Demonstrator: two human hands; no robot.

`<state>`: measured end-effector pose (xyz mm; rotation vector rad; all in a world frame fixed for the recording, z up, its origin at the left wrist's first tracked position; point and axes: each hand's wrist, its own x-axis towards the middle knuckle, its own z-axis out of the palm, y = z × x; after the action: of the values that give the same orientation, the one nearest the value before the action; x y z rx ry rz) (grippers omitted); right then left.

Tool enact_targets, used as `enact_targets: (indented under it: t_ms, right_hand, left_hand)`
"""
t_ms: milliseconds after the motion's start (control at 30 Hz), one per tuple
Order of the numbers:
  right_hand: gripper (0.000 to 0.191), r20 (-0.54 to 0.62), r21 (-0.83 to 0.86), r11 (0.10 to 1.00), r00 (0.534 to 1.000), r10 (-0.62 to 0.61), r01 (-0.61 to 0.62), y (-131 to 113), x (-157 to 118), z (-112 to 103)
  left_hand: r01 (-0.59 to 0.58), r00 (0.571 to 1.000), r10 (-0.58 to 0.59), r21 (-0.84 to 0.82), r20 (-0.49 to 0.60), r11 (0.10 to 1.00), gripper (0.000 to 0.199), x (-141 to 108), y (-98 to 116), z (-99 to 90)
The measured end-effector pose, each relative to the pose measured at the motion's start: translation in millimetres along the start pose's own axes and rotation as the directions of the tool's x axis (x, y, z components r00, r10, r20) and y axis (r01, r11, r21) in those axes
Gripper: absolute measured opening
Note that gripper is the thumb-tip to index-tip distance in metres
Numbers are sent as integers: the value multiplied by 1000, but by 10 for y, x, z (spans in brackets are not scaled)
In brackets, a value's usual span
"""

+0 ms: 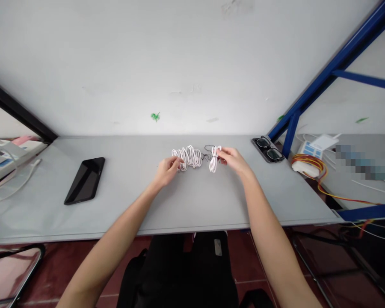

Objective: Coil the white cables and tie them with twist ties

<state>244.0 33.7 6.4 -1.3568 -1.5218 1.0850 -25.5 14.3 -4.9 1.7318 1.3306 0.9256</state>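
Several coiled white cables (191, 157) lie side by side in a row on the grey table (192, 201). At the left end of the row, my left hand (169, 169) has its fingers closed on a white coil. My right hand (230, 158) pinches a separate white cable bundle (213, 161), tied round its middle with a dark tie, to the right of the row. Between the row and this bundle lie thin black ties (207, 156).
A black tablet or phone (86, 179) lies at the left. Glasses (269, 149) rest on a dark tray at the back right. Beyond the blue frame (290, 136) are power strips and red-yellow wires (322, 171). A white wall stands behind the table.
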Motion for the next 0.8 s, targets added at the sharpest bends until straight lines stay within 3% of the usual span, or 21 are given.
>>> enact_targets:
  t_ms: [100,200,267,400,600,800]
  right_hand:
    - [26,141,-176,982,986,87,-62,127,4,-52]
    - [25,137,-338,936,979,152,-98,244,29,-55]
    - [23,135,-409,912,986,95,-32,296,50,-51]
    - [25,139,-441,893,990,-35,94,328,74,-40]
    - [28,102,-442,896,995,1,44,296,67,-35]
    - [22,41,-489,868,996,-75,85,288,53,-46]
  left_hand:
    - [10,998,-7,46,-68,999,30,20,-8,-58]
    - [1,996,5,72,-89,997,30,14,3,-60]
    - [-4,996,12,88,-90,996,30,3,11,-44]
    - [-9,997,17,95,-78,995,29,-12,15,-19]
    - [1,998,4,93,-58,996,29,-7,12,-20]
    - [-7,998,13,91,-63,996,29,-3,-6,-13]
